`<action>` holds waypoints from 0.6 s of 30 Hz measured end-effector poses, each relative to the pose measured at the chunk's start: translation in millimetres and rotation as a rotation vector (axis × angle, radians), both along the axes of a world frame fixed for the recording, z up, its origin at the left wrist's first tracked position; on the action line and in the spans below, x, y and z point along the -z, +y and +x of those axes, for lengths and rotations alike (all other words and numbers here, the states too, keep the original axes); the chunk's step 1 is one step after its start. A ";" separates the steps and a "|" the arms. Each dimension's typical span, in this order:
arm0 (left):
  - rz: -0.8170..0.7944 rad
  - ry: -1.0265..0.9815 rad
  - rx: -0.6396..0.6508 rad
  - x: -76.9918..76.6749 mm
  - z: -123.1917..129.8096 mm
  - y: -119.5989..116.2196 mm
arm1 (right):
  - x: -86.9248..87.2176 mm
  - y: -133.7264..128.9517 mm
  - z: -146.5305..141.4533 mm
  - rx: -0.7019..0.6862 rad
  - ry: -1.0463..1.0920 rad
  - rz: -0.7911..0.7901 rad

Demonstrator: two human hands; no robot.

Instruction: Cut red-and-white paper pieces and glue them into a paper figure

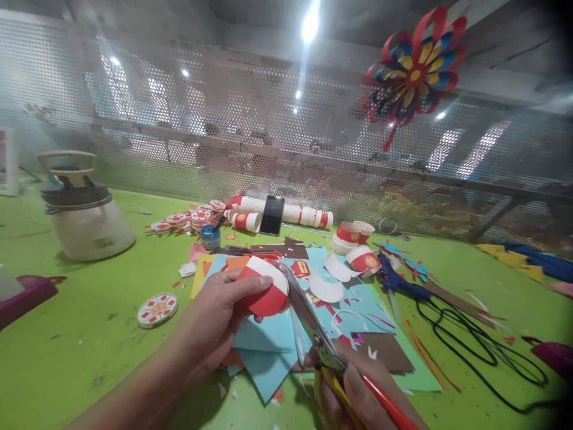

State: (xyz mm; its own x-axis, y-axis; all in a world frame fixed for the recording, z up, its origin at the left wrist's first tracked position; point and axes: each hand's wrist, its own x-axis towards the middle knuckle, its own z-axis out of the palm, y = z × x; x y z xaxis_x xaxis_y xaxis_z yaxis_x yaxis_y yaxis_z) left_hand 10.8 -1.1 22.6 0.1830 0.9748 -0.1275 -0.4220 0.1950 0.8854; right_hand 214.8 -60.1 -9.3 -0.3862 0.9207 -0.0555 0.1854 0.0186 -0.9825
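Observation:
My left hand (219,310) pinches a rounded red and white paper piece (268,301) between the thumb and fingers, above a pile of coloured paper. My right hand (358,388) is closed around the yellow handles of a pair of scissors (320,334). Their metal blades point up and away, alongside the paper's right edge; whether they touch it I cannot tell. A red stick (389,403) also lies against my right hand, its kind unclear. Beneath the hands are light blue sheets (268,367) and a brown sheet (387,352) with scraps on top.
On the green table, a decorated disc (157,309) lies left, near a large white jug (89,224). Behind are a blue jar (210,236), a phone (272,215) and paper cups (353,233). A blue glue gun (405,283) with its black cord (465,334) occupies the right.

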 end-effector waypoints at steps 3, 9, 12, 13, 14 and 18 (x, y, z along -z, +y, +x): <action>-0.001 -0.035 -0.002 -0.7 -0.3 0.6 | -1.0 -0.1 1.5 -0.006 -0.008 0.010; 0.000 -0.062 -0.004 -1.0 -0.2 0.6 | -4.8 1.6 4.8 0.003 -0.023 0.054; 0.004 -0.061 0.000 -1.4 0.2 0.0 | -5.2 1.5 6.1 0.007 -0.034 0.056; 0.004 -0.058 0.002 -1.5 0.3 0.0 | -5.0 1.5 6.6 0.011 -0.039 0.058; 0.004 -0.056 0.004 -1.5 0.3 0.1 | -4.8 1.6 7.0 0.016 -0.044 0.062; 0.012 -0.065 0.017 -0.9 -0.9 1.9 | -3.6 2.1 7.7 0.031 -0.065 0.059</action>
